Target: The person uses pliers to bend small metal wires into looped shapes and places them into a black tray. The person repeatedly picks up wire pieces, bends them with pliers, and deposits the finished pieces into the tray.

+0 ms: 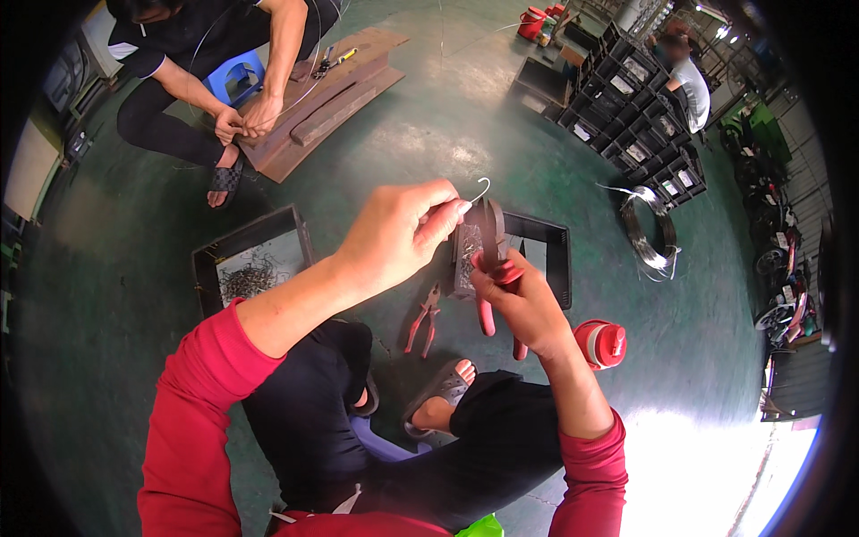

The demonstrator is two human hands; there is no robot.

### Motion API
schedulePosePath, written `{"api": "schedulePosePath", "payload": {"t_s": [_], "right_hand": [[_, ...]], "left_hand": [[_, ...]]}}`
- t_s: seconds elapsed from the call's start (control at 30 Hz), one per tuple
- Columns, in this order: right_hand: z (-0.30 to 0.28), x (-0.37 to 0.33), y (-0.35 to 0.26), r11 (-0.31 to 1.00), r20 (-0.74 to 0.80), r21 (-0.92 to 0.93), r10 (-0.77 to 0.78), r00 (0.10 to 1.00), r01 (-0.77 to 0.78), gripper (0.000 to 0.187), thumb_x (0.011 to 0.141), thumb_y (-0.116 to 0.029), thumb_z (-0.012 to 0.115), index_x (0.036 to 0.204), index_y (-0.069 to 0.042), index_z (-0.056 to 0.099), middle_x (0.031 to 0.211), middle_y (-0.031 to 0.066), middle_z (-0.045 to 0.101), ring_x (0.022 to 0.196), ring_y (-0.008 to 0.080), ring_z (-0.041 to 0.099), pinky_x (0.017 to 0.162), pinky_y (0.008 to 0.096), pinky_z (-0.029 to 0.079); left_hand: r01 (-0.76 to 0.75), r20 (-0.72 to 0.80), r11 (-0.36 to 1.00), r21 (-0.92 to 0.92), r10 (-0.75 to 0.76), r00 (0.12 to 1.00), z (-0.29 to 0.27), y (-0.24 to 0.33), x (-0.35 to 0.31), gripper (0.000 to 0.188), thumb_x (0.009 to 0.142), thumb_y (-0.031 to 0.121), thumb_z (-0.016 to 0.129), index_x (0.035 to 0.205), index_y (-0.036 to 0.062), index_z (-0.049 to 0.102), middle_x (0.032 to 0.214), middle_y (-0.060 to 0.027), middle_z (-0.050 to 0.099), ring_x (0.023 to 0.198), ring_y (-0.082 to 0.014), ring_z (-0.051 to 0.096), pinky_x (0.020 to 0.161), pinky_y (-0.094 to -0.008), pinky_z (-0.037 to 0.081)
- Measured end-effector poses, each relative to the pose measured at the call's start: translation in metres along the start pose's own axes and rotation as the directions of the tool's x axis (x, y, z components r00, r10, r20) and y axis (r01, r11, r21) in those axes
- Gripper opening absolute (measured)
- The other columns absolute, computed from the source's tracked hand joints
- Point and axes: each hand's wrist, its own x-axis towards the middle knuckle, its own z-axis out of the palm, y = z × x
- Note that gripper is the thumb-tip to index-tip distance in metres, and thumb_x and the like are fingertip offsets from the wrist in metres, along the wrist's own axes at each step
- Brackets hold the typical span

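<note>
Between the thumb and fingers of my left hand (407, 224) is a thin metal wire hook (486, 182), its curved end pointing up. My right hand (528, 309) is closed on red-handled pliers (492, 234), their dark jaws upright close beside the hook. Whether the jaws touch the wire I cannot tell. Below my hands, a second pair of red-handled pliers (425, 322) lies on the floor. Left of my left forearm sits a black tray (302, 234) with a heap of small bent wire pieces (250, 279). Behind the pliers stands another black tray (562, 259), partly hidden, with a metal box (463, 273) in it.
A red and white jug (600, 345) stands right of my right forearm. Further right lies a wire coil (644, 233) near stacked black crates (626, 116). At the far left, a co-worker handles wire over a rusty steel beam (331, 107). Motorbikes (778, 242) line the right wall.
</note>
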Motion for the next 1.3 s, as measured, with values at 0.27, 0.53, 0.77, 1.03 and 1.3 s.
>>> {"api": "schedulePosePath", "payload": {"t_s": [0.27,0.53,0.77,1.03,1.3], "right_hand": [[-0.003,-0.006,-0.010,0.986,-0.003,0.037,0.161,0.987,-0.161,0.036,0.092,-0.035,0.061,0.110,-0.005,0.055,0.070,0.0052,0.060,0.043,0.0114,0.050,0.030,0.0295,0.033],[-0.002,-0.004,-0.007,0.996,0.019,-0.015,0.094,0.995,-0.093,0.028,0.097,-0.026,0.054,0.113,-0.004,0.048,0.058,0.0035,0.055,0.040,0.0132,0.053,0.027,0.0268,0.034],[0.001,0.000,0.003,1.000,-0.017,-0.004,0.006,1.000,-0.006,0.028,0.096,-0.026,0.056,0.111,-0.003,0.049,0.061,0.0051,0.058,0.041,0.0139,0.054,0.027,0.0268,0.034],[-0.001,-0.007,-0.009,0.987,-0.073,-0.044,0.153,0.985,-0.157,0.034,0.092,-0.031,0.063,0.108,-0.001,0.057,0.087,0.0118,0.066,0.077,0.0193,0.062,0.070,0.0329,0.046],[-0.005,-0.007,-0.005,0.998,-0.041,-0.060,0.023,0.999,-0.026,0.025,0.093,-0.025,0.062,0.101,-0.002,0.058,0.081,0.0071,0.062,0.075,0.0121,0.057,0.070,0.0293,0.045]], "left_hand": [[0.077,0.048,0.991,-0.105,-0.072,0.996,0.000,0.004,-0.001,0.021,0.098,0.014,0.055,0.084,-0.0009,0.061,0.065,-0.0029,0.060,0.057,-0.0061,0.057,0.050,-0.0230,0.043],[0.185,0.118,0.970,-0.157,-0.167,0.979,-0.002,0.008,-0.001,0.025,0.099,0.019,0.054,0.085,0.0005,0.061,0.061,-0.0008,0.057,0.051,-0.0034,0.049,0.046,-0.0216,0.037],[0.152,0.101,0.975,-0.162,-0.137,0.985,0.000,0.005,0.000,0.026,0.099,0.020,0.054,0.084,-0.0004,0.061,0.062,-0.0017,0.057,0.056,-0.0041,0.053,0.049,-0.0219,0.041],[0.250,0.211,0.950,-0.189,-0.209,0.955,-0.005,0.011,0.001,0.031,0.102,0.023,0.047,0.086,-0.0009,0.060,0.067,-0.0022,0.058,0.058,-0.0063,0.053,0.053,-0.0228,0.044],[0.114,0.199,0.976,-0.183,-0.077,0.977,0.001,0.015,-0.004,0.033,0.105,0.024,0.040,0.089,-0.0001,0.056,0.069,-0.0040,0.056,0.063,-0.0097,0.053,0.058,-0.0266,0.045]]}}
